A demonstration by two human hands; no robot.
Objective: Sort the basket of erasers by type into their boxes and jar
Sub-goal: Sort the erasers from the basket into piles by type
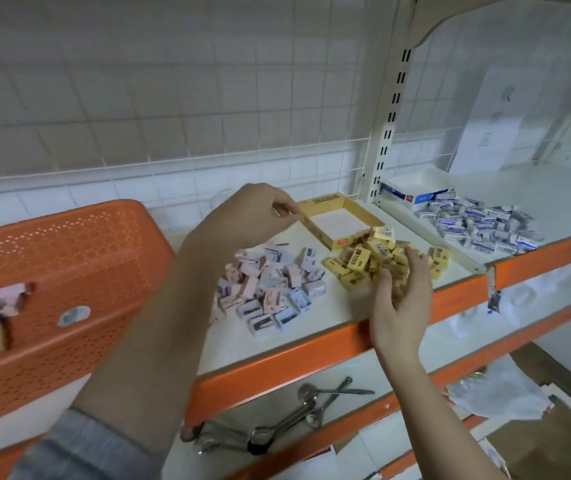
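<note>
Metal spoons (306, 407) on lower shelf (277, 370); crumpled plastic bag (498, 393) at right.

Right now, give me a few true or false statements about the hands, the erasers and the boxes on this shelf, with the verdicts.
1. The left hand holds the yellow box by its edge. True.
2. The yellow box is full of erasers. False: it looks empty.
3. The right hand is at the yellow erasers. True.
4. The orange basket is empty. False: a few erasers remain at its left.
5. The blue erasers lie right of the shelf upright. True.
</note>
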